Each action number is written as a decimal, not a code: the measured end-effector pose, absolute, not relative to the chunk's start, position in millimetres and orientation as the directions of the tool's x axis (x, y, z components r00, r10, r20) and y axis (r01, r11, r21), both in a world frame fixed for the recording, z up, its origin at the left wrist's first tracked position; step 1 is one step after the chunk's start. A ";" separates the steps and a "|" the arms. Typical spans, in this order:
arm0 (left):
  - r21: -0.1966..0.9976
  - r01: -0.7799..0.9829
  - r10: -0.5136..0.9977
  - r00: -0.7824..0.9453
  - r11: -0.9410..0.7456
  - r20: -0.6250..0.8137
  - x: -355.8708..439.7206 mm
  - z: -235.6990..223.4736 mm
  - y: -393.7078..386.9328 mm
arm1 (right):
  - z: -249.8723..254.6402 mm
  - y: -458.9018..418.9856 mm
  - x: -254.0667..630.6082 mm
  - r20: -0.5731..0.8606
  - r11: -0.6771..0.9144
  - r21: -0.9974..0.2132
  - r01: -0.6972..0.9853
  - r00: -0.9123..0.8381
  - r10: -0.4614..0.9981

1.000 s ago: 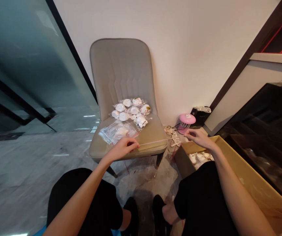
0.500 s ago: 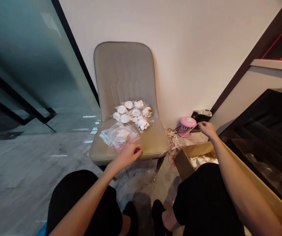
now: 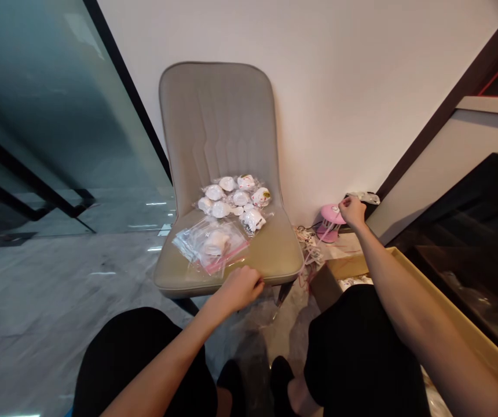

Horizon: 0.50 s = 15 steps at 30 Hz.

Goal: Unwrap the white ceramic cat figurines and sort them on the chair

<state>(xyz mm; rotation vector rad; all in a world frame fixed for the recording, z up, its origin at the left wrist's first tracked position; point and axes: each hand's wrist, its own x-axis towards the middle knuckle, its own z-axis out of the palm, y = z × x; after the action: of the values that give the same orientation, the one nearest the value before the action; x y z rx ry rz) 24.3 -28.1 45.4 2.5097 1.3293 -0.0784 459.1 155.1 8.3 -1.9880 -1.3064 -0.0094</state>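
Zip bag (image 3: 209, 246) – clear, with a white mask (image 3: 214, 246) inside – lies on the chair seat (image 3: 277, 249) at the centre of the frame, its long axis running roughly left to right across the seat, and its pink strip along the lower right edge, facing the person. From the left hand (image 3: 239, 289), the bag lies up and to the left, just beyond the fingers, so that hand is much the nearer; the right hand (image 3: 352, 211) is well apart, at the right of the frame. The left hand is curled at the seat's front edge, and whether it holds anything thin cannot be told. The right hand is narrowed to a pinch beside a pink fan (image 3: 329, 214) – again, any hold cannot be made out. A pile of bagged masks (image 3: 234, 200) sits just behind the bag, and a cardboard box (image 3: 347, 267) stands on the floor to the right.
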 end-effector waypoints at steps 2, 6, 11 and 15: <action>0.203 0.834 0.809 0.548 -0.513 -0.211 28.4 48.0 -27.4 | 4.0 161.3 460.1 0.385 -0.186 -0.558 0.809 0.452 0.805; 0.144 0.871 0.821 0.492 -0.470 -0.290 40.8 60.5 -29.5 | 2.0 170.8 457.8 0.420 -0.133 -0.523 0.842 0.390 0.820; 0.080 0.878 0.778 0.458 -0.473 -0.429 61.2 84.2 -36.6 | 8.8 182.1 445.6 0.473 -0.096 -0.519 0.850 0.379 0.796; 0.091 0.847 0.687 0.483 -0.524 -0.543 79.4 87.8 -46.5 | 18.9 188.6 436.1 0.477 -0.077 -0.560 0.825 0.396 0.784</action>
<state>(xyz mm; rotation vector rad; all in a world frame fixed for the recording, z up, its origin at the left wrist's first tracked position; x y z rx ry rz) 79.4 -46.5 87.8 2.3869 1.2881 -0.6422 436.1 188.6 18.9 -1.8545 -1.3880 -0.0644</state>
